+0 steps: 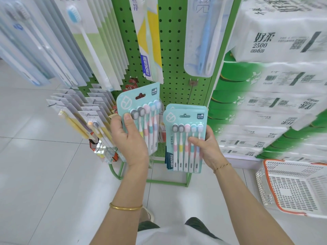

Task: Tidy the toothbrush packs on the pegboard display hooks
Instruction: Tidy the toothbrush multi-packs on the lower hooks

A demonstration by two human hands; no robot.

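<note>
Tidying at the green pegboard (173, 59): we hold one teal pack (141, 112) of five brushes free of any hook. Our left hand (127, 138) grips it by its left edge, thumb across the front, with the card tilted near the board's lower middle. Our right hand (207, 147) pinches the stack of matching packs (185, 138) low on the board's right side, thumb laid over the brush handles. The hook tip (184, 115) shows through the front card's hang hole, so this stack appears to hang there. The likely snag, as we judge it, is in the threading — the teal pack's hole must meet that tip, and a tug on the stack could slide its front cards off the end. A swing leftward could clip the crowded packs (92, 110) by the board's lower left edge.
</note>
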